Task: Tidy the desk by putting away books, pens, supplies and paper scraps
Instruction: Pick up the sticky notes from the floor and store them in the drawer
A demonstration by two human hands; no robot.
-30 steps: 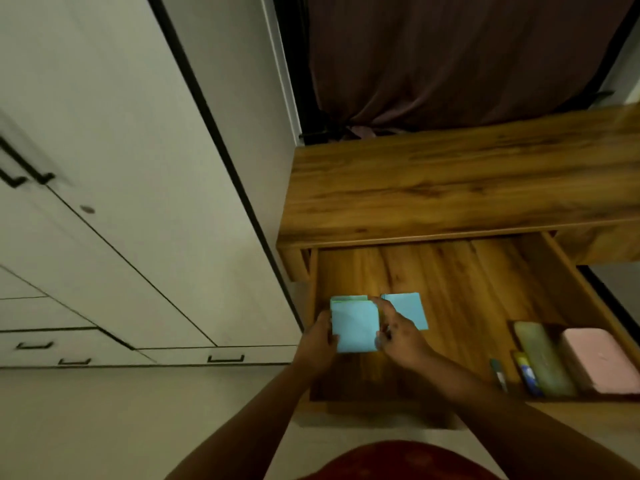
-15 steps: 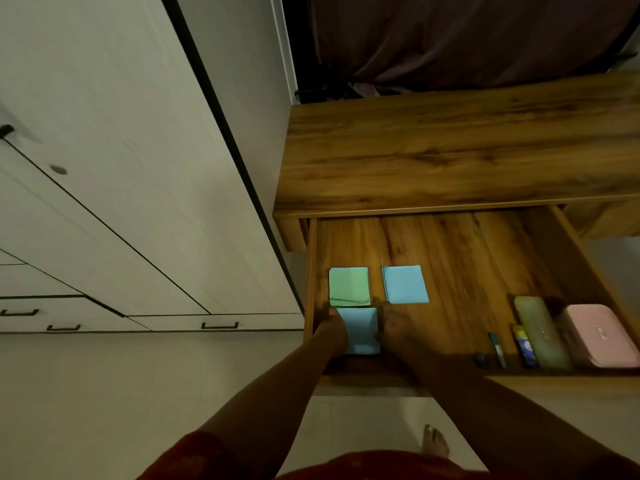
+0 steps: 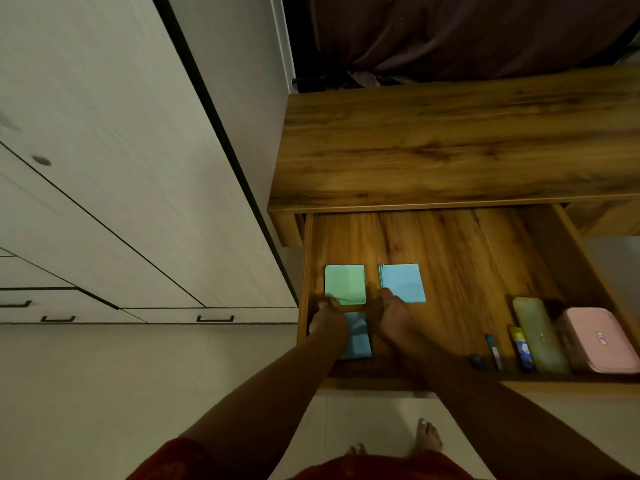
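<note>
Blue paper stack (image 3: 358,336) lies flat at the front left of the open drawer (image 3: 485,258), between the two hands and partly covered by the left forearm. Left hand (image 3: 327,315) sits on its left edge, right hand (image 3: 389,313) just right of it; fingers look loosely curled over the stack's far end, grip cannot be told in the dim blur. Just behind: green paper stack (image 3: 345,284) and second blue stack (image 3: 401,283), side by side, apart. Front right of drawer: green case (image 3: 538,336), pink case (image 3: 604,341) touching it, a blue-yellow tube (image 3: 523,349), a dark pen (image 3: 493,351), a small dark item too dim to name. Desk top (image 3: 450,143) above, white cabinets (image 3: 104,202) left, bare foot (image 3: 429,434) on the floor.
</note>
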